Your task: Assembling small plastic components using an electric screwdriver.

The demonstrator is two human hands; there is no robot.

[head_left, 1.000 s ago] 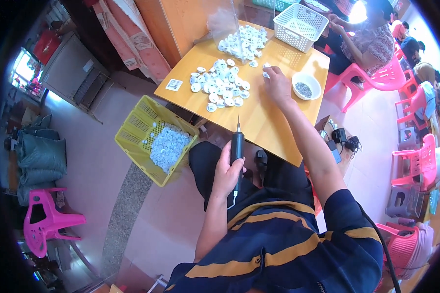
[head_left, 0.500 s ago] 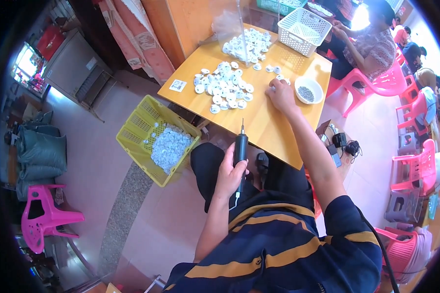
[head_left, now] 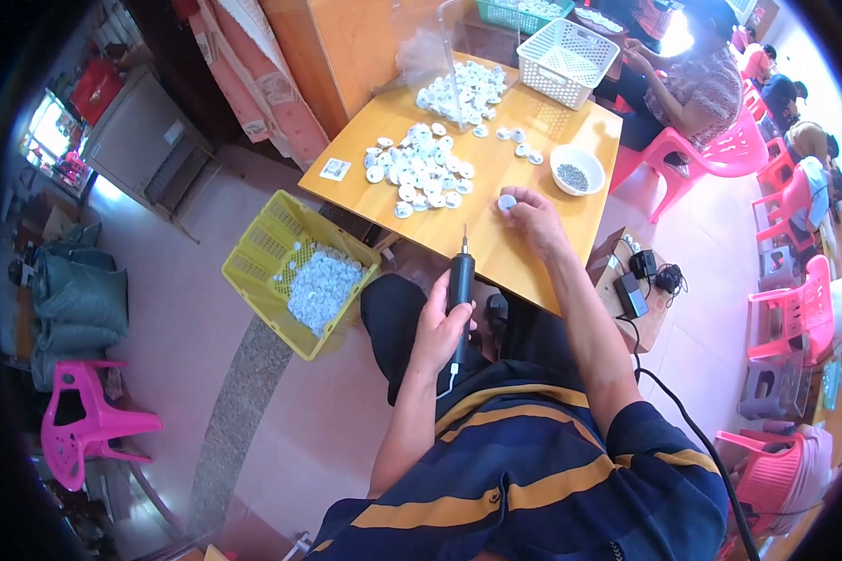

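My left hand (head_left: 442, 327) is closed around a black electric screwdriver (head_left: 459, 292), its bit pointing up toward the table edge and a white cable at its lower end. Over the wooden table (head_left: 496, 210), my right hand (head_left: 536, 222) pinches a small round white plastic piece (head_left: 506, 202). Left of it lies a pile of similar round white pieces (head_left: 421, 168). A few single pieces (head_left: 522, 149) sit beyond my right hand. Just past that hand stands a white bowl (head_left: 578, 171) with small metal screws in it.
A yellow crate (head_left: 269, 220) of white pieces stands on the floor at the table's left. Behind the pile are another heap (head_left: 468, 89) and a white basket (head_left: 571, 61). A co-worker (head_left: 692, 89) sits at the far right. Black adapters (head_left: 634, 297) with cords lie on a box.
My right hand has drawn back toward me from the single pieces, now with a round white piece in its fingers. The left hand keeps its hold on the screwdriver.
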